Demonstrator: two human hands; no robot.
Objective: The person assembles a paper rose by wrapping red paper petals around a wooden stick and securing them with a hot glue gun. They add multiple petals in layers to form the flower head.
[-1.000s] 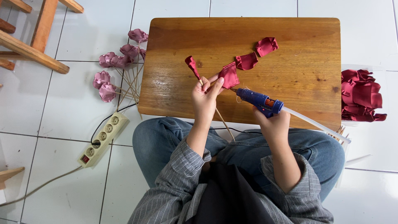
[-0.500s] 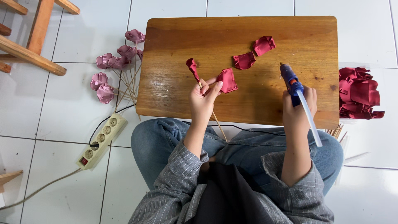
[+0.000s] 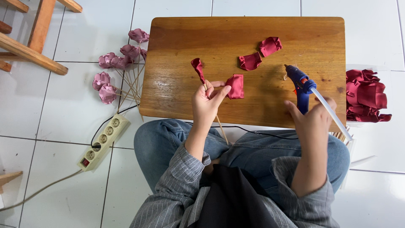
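A: Your left hand (image 3: 206,101) pinches a thin wooden stick (image 3: 220,124) with a dark red fabric bud (image 3: 197,69) at its tip, and the outstretched fingers press a folded red petal (image 3: 235,86) against the wooden table (image 3: 181,38). Your right hand (image 3: 311,120) is wrapped around the grip of the blue glue gun (image 3: 300,83), nozzle aimed at the tabletop, a clear glue stick (image 3: 331,114) jutting from the back.

B: What could go wrong?

A: I'd judge the nozzle the main risk. It sits low over the wood, so a drip could land on the table, and your left fingertips are right on the petal where any glue would go. The stick is slim, too; a hard pinch might snap it.

B: Anything in the way?

A: Two loose petals (image 3: 260,53) lie between bud and gun, near the nozzle's path. The black cord (image 3: 249,130) runs across your lap to the power strip (image 3: 103,142) on the floor, and a tug could drag the gun. A heap of red petals (image 3: 366,96) sits just beside your right elbow, finished pink flowers (image 3: 116,69) lie off the table's left edge, and wooden furniture legs (image 3: 29,40) stand well apart.
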